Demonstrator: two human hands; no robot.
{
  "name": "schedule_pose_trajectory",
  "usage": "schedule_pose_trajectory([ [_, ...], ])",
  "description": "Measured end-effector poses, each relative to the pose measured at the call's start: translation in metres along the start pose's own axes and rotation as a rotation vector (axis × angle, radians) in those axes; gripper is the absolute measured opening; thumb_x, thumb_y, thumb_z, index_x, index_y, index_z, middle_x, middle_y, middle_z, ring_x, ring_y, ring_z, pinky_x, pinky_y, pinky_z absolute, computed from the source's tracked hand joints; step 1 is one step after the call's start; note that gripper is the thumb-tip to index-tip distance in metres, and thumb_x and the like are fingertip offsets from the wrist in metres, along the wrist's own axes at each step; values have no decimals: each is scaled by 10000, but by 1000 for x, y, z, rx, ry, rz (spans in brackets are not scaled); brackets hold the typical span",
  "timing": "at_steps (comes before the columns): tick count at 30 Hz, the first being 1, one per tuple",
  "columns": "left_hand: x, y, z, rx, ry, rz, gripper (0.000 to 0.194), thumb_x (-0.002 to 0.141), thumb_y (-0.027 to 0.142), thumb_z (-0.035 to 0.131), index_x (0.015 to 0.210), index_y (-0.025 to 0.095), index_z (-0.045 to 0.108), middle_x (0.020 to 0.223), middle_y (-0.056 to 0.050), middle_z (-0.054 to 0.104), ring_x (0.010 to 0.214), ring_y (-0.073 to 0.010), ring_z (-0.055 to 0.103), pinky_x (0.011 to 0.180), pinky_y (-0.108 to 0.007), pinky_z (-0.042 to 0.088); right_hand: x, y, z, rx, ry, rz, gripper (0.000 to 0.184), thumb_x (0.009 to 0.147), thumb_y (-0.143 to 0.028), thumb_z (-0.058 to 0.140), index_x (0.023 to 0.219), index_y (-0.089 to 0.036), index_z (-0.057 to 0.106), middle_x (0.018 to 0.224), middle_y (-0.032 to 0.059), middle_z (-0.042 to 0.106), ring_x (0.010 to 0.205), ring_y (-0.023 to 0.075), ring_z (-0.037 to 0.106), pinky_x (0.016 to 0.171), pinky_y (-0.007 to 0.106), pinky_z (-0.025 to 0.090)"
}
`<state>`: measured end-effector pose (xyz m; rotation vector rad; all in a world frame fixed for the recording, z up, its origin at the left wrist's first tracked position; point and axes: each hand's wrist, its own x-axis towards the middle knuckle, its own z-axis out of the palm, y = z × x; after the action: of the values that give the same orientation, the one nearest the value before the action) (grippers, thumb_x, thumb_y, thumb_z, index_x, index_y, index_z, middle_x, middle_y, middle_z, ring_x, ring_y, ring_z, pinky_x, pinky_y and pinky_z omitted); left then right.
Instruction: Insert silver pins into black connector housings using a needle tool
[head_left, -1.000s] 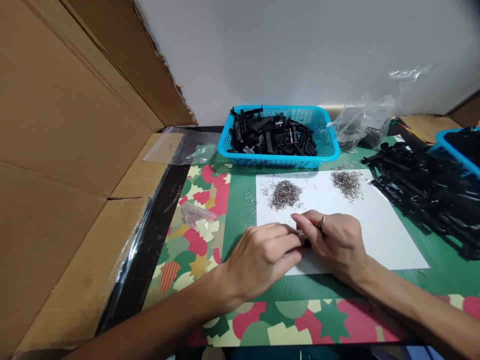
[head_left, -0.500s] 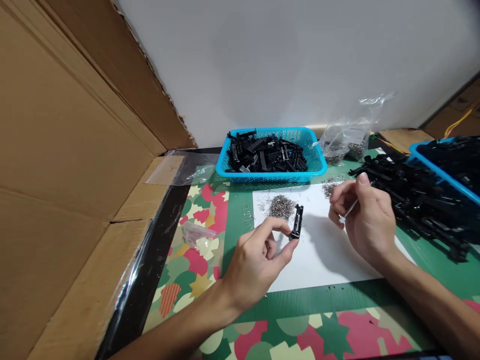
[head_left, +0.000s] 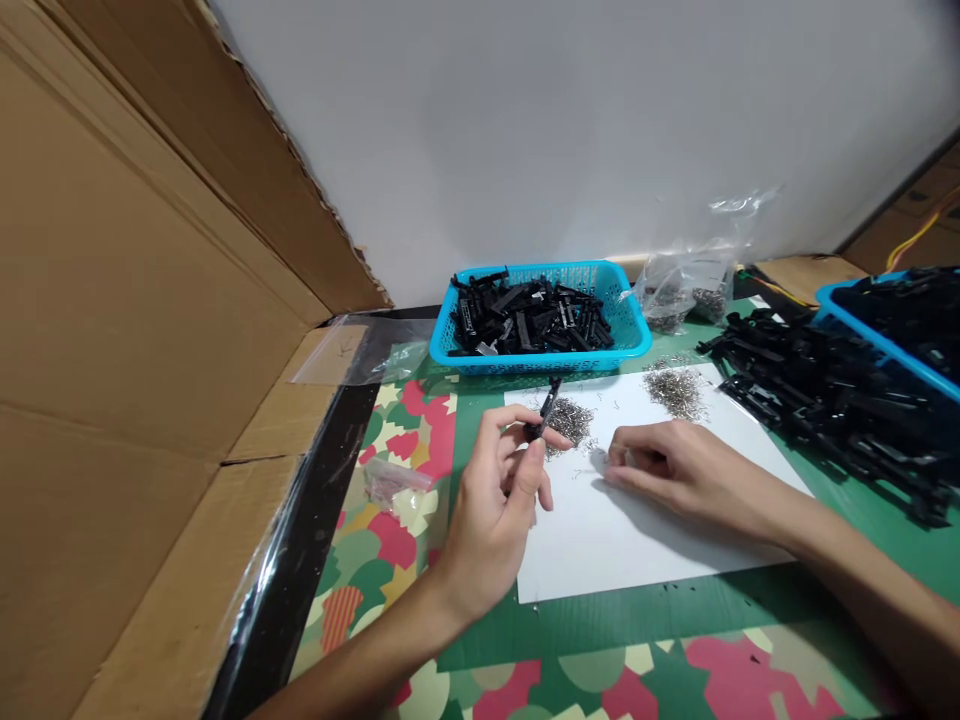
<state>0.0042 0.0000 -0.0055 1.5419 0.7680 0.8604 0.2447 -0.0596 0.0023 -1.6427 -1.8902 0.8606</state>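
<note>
My left hand (head_left: 499, 510) pinches a narrow black plastic part (head_left: 551, 402) between thumb and fingers and holds it tilted, above the paper's left side. Behind that part lies a heap of small bent metal pieces (head_left: 574, 424), like tiny wire springs. My right hand (head_left: 682, 470) rests low over the white paper (head_left: 637, 550), its fingertips pressed together at the surface just right of this heap. Whatever those fingertips hold, if anything, is hidden. A second heap of the metal pieces (head_left: 675, 390) lies beyond my right hand.
At the back stands a blue basket (head_left: 540, 364) full of black parts. Loose black parts (head_left: 832, 400) pile up at right, beside another blue basket (head_left: 892, 345). Clear plastic bags (head_left: 686, 285) with metal pieces stand behind. A cardboard wall (head_left: 135, 300) bounds the left.
My right hand has moved left and down to the paper; the thin white-tipped tool it held no longer shows. My left hand has shifted slightly left, turning and tilting the black part.
</note>
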Motion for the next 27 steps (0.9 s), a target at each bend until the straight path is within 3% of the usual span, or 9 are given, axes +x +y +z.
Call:
schedule_pose_trajectory([
  [3,0,0,0,49,-1,4,151,1123,357,574,1231,254,545,1168,-46,695,656,-79,595,496,-199,453,-1,0,0,-49,-41,-14,85,976,-310,731,974,-239,778,597,-69,534,528,120,444,531,246,303],
  [7,0,3,-1,80,-17,-19,120,1101,335,615,1198,266,601,1122,-17,676,697,-85,580,540,-199,462,0,0,1,-20,-24,-1,178,1019,-355,673,944,-237,783,609,-59,540,549,123,458,535,243,313],
  [10,-1,6,-1,112,-26,-35,124,1076,346,652,1158,254,633,1014,-5,646,726,-104,572,584,-213,471,2,3,-2,-49,121,37,298,1048,-432,621,915,-218,780,593,-43,543,544,135,452,512,255,294],
  [14,-5,8,-1,93,-41,-50,156,1088,400,629,1127,249,644,788,30,559,659,-117,512,556,-227,419,2,24,-16,-174,432,79,407,1019,-535,620,860,-191,768,548,-30,502,504,146,414,491,272,291],
  [16,-6,8,-1,78,-48,-48,173,1096,419,613,1121,251,643,752,37,543,635,-118,485,542,-232,396,1,37,-25,-219,485,113,418,985,-566,652,850,-192,780,513,-41,452,477,144,380,477,276,264],
  [22,-6,8,1,99,-43,-56,173,1079,417,629,1103,247,651,835,21,580,685,-125,534,588,-244,432,1,48,-29,-263,488,127,371,943,-520,672,853,-197,831,515,-30,471,473,147,385,478,284,260],
  [27,-5,11,1,116,-65,-98,157,1071,386,636,1094,232,653,893,14,608,710,-121,546,624,-252,447,4,30,-10,-292,395,148,335,984,-408,610,1102,-246,878,574,-6,612,503,165,510,519,277,341],
])
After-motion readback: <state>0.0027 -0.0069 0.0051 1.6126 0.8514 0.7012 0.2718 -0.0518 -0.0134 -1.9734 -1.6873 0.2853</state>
